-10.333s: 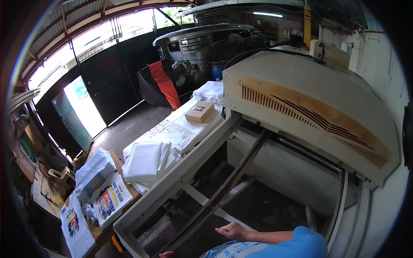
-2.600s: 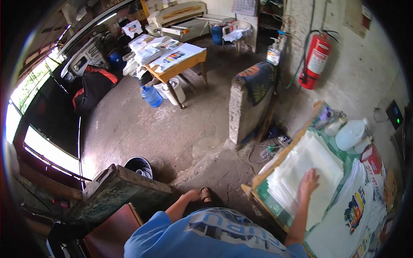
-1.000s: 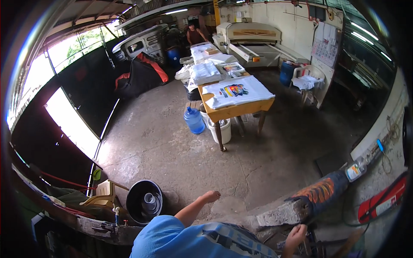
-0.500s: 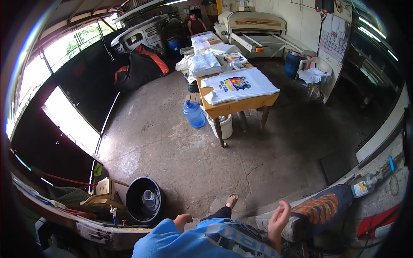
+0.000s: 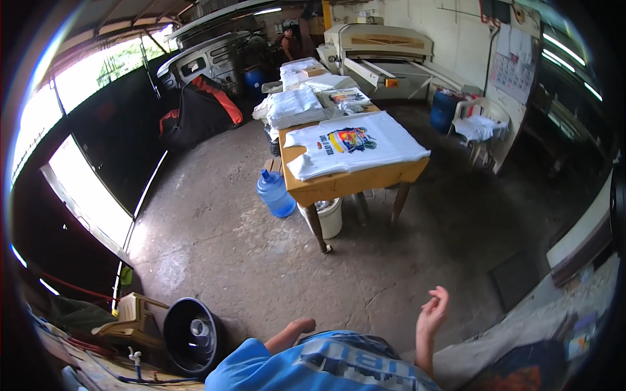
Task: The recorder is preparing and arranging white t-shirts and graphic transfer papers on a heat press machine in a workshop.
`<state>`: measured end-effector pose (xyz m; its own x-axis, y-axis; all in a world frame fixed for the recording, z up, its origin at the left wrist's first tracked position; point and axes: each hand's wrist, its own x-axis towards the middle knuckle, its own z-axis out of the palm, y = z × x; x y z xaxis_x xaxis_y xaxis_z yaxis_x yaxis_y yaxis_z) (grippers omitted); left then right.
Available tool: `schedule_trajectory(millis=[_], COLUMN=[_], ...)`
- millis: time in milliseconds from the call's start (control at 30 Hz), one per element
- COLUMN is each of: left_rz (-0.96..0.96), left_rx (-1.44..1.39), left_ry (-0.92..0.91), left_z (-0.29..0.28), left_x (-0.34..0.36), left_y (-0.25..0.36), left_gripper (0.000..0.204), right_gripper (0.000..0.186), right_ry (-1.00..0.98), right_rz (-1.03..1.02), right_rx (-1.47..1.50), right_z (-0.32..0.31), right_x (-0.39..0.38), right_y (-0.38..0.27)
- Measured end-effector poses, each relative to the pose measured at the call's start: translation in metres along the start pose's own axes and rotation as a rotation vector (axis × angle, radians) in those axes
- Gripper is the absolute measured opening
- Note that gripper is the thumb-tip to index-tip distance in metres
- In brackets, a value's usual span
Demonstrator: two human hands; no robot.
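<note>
My right hand (image 5: 432,316) is raised above the floor beside my blue shirt, its fingers loosely bent and apart, with nothing in it. My left hand (image 5: 301,326) hangs low in front of my body; its fingers are mostly hidden. Neither hand touches anything that I can see. Ahead, a white T-shirt (image 5: 398,146) with a colourful print lies flat on the near end of a wooden table (image 5: 365,185). Behind it are a folded stack of white shirts (image 5: 295,107) and more white cloth.
A blue water jug (image 5: 276,194) and a white bucket (image 5: 330,220) stand by the table's legs. At lower left are a black tub (image 5: 190,335) and a tan plastic chair (image 5: 135,316). A large beige machine (image 5: 378,49) stands behind, with a person (image 5: 291,45) farther back.
The table now appears nearer and larger. The tub and the right-hand ledge have slid toward the lower edge. My right hand has risen slightly; both hands remain without any visible hold.
</note>
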<state>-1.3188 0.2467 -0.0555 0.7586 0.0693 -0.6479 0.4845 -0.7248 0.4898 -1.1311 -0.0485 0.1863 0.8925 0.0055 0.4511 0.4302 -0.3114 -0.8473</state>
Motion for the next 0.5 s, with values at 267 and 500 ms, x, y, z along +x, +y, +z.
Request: schedule_trajectory(millis=[267,500], left_rz=[0.282,0.357], left_rx=[-0.367,-0.205], left_ry=[0.398,0.699], left_z=[-0.163,-0.29], left_x=[0.065,0.164], left_y=[0.114,0.191], left_gripper=[0.026,0.026], right_gripper=[0.025,0.023], right_ry=[-0.323,-0.438], right_rz=[-0.103,-0.123], right_rx=[-0.091,-0.252], right_z=[0.075,0.08], right_x=[0.083,0.194], right_y=[0.023,0.095])
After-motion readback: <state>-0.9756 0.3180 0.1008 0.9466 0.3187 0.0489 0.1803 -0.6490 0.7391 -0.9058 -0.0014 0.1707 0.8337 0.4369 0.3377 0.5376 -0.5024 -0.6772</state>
